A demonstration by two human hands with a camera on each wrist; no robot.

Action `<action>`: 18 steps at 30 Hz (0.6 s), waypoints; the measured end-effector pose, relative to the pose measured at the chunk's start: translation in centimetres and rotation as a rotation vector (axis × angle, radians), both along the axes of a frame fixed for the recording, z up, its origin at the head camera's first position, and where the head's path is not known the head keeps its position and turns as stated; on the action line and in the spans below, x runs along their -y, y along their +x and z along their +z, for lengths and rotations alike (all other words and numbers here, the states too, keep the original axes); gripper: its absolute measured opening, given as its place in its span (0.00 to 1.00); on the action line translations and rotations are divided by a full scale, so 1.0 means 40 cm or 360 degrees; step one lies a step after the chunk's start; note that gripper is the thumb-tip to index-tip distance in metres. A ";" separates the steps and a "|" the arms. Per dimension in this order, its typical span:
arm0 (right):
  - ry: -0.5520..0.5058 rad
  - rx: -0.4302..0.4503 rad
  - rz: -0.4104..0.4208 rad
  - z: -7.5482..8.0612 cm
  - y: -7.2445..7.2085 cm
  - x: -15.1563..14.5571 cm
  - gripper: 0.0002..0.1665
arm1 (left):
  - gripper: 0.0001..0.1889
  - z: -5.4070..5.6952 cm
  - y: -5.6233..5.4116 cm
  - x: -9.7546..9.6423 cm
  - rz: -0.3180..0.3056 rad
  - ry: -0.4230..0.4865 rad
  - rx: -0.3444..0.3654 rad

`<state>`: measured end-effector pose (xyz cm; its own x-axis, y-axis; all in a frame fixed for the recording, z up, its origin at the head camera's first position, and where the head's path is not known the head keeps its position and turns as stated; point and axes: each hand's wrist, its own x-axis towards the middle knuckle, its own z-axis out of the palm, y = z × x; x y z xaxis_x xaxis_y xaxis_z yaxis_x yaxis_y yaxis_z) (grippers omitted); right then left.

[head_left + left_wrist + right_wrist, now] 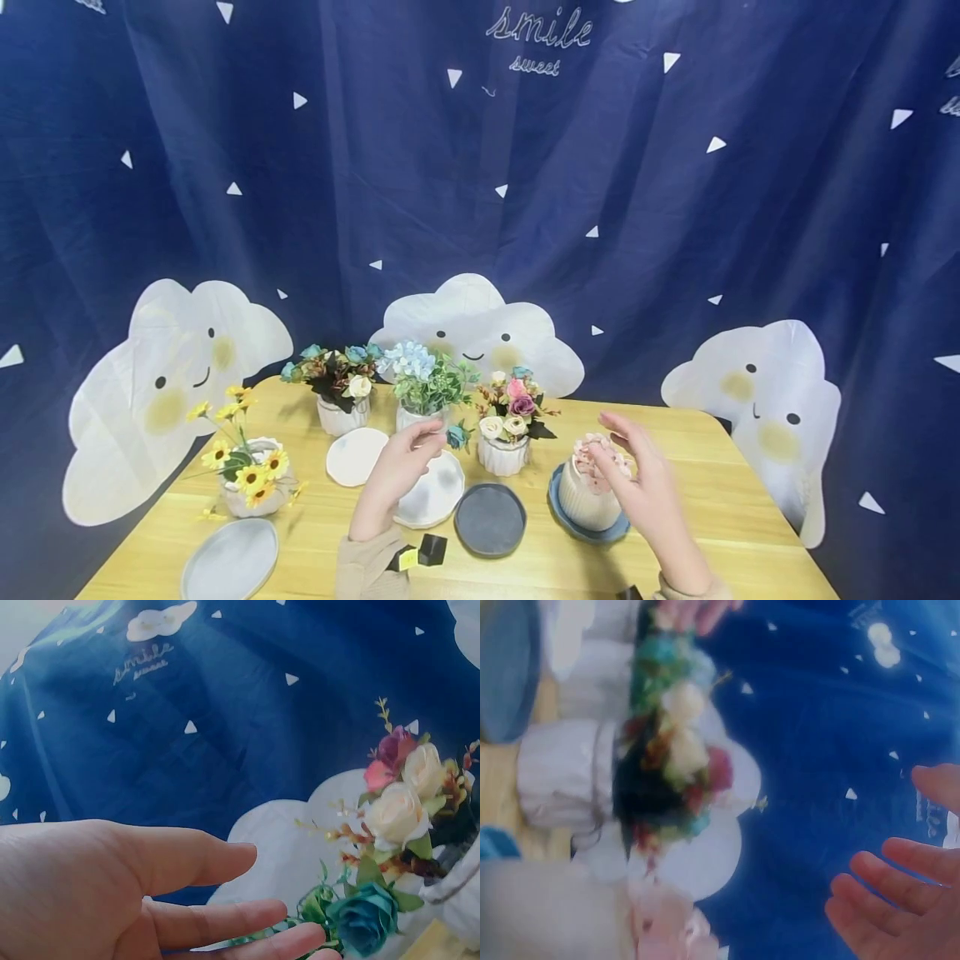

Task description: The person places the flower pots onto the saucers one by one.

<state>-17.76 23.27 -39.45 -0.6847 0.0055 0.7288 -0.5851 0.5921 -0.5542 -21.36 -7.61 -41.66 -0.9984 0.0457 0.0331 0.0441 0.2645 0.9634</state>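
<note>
My left hand hangs above a white plate, its fingers loosely extended and nothing in them. In the left wrist view a teal rose shows just beyond the fingertips; contact cannot be told. My right hand is raised at a ribbed cream pot with pink flowers, partly overlapping it in the head view. That pot stands on a blue scalloped saucer. In the right wrist view the right hand's fingers are spread, apart from the pot and holding nothing. A dark grey plate lies between the hands.
White pots of artificial flowers stand behind: mixed roses, blue hydrangea and teal roses. Yellow daisies in a pot stand left, near a grey oval plate. A white plate lies on the wooden table.
</note>
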 end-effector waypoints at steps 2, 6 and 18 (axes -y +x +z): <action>-0.0013 0.0035 0.0025 0.002 -0.006 0.014 0.27 | 0.20 -0.005 -0.002 0.003 -0.0006 -0.0017 0.0001; -0.0060 0.0095 0.0062 0.005 -0.020 0.044 0.23 | 0.19 -0.017 -0.005 0.008 -0.0031 -0.0050 0.0030; -0.0138 0.0565 0.0125 -0.031 -0.066 0.127 0.23 | 0.19 -0.052 -0.023 0.015 -0.0147 -0.0197 0.0128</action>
